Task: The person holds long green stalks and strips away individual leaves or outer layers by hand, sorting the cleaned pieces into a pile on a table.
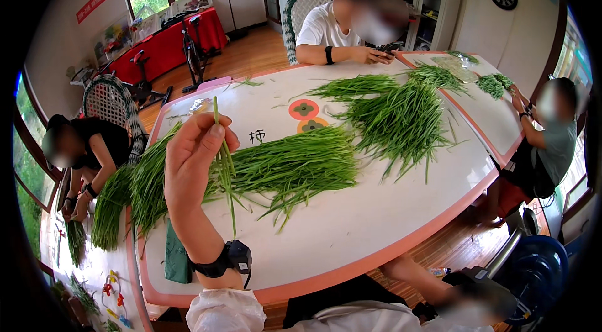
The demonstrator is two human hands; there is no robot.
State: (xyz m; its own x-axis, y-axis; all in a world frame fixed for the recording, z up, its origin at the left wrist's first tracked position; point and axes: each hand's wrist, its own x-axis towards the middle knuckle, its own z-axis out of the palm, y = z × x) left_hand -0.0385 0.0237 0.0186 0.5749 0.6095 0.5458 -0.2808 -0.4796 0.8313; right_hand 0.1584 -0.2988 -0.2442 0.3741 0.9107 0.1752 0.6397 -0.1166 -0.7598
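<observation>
My left hand point(195, 144) is raised over the table, its thumb and fingers pinching a few long, thin green chive stalks point(226, 172) that hang downward. Behind and beside it, a broad bundle of chives point(298, 166) lies across the tabletop. Another heap of chives point(147, 184) lies left of my wrist. Low at the right, below the table edge, a black wrist device point(473, 274) shows by my right arm; that area is blurred, and I cannot make out the fingers of my right hand.
The white table point(376, 219) has a pink-orange edge. More chives point(401, 119) are piled on its far right part. A green box-like object point(179, 257) lies by my left forearm. Three other people sit around: far side, left and right. A blue stool point(536, 275) stands at the right.
</observation>
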